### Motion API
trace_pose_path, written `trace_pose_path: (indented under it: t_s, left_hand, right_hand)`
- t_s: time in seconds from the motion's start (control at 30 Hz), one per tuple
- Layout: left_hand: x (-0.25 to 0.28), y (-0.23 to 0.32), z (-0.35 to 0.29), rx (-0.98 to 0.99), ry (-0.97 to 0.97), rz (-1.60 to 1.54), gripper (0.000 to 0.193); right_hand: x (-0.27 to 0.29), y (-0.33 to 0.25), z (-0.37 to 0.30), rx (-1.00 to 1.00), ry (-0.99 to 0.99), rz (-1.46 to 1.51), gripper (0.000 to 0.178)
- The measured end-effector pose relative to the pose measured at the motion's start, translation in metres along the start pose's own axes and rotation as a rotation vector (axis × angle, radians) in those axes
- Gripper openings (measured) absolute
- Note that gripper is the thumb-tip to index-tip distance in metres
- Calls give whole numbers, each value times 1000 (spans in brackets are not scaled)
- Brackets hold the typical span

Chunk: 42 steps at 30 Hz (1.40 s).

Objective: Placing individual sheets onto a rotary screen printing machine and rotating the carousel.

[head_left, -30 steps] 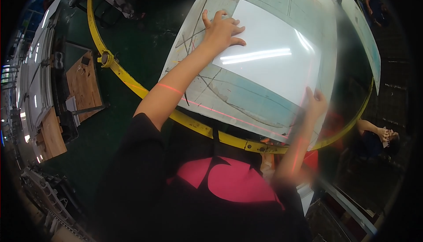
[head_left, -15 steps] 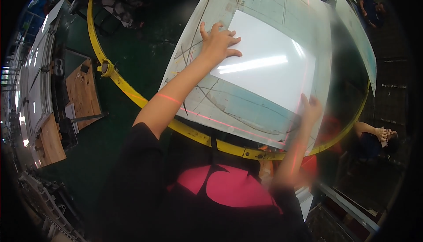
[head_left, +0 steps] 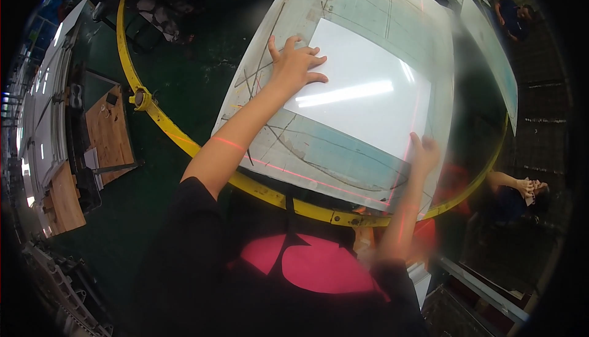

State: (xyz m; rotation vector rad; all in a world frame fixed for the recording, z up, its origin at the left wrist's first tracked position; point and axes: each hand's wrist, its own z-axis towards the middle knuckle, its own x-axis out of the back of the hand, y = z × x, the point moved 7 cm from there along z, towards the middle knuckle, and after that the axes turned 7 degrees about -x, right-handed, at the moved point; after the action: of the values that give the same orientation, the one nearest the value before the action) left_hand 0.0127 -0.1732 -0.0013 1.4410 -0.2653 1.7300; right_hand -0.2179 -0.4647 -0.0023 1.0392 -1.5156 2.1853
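A glossy white rectangular sheet [head_left: 362, 70] lies aslant on a large pale board [head_left: 297, 15] marked with dark scrawled lines and faded blue patches. My left hand [head_left: 293, 68] rests at the sheet's left edge, fingers spread, with some fingertips on its surface. At the lower right corner of the sheet is my right hand [head_left: 424, 154], its thumb raised apart from its partly bent fingers. It looks to touch the corner, though blur hides the exact contact. A thin red light line [head_left: 307, 180] crosses the board's near side and falls across both forearms.
A yellow curved rail [head_left: 175, 137] rings the board. To the left stand wooden boards [head_left: 109, 128] and stacked panels [head_left: 46, 104]. Another pale panel [head_left: 488, 54] leans at the right. Two people are at the right, one with visible hands [head_left: 529, 188].
The whole view has shifted slightly, so the board and sheet appear a little further left. Both hands keep nearly the same places at the sheet's edges.
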Motion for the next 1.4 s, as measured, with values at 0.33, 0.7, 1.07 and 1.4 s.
trace_pose_path:
  t_s: [0.33,0.7,1.07,1.4]
  left_hand:
    - [0,-1,-2,0,9,14,42]
    - [-3,-2,2,-36,29,59,43]
    - [13,-8,16,22,-214,236,36]
    - [77,-42,-20,-10,162,244,67]
  right_hand:
    - [0,-2,0,22,-16,7,38]
    - [0,-6,0,80,2,-62,41]
    - [-17,-37,-18,409,-72,-322,34]
    - [16,-111,-100,550,-251,5,55]
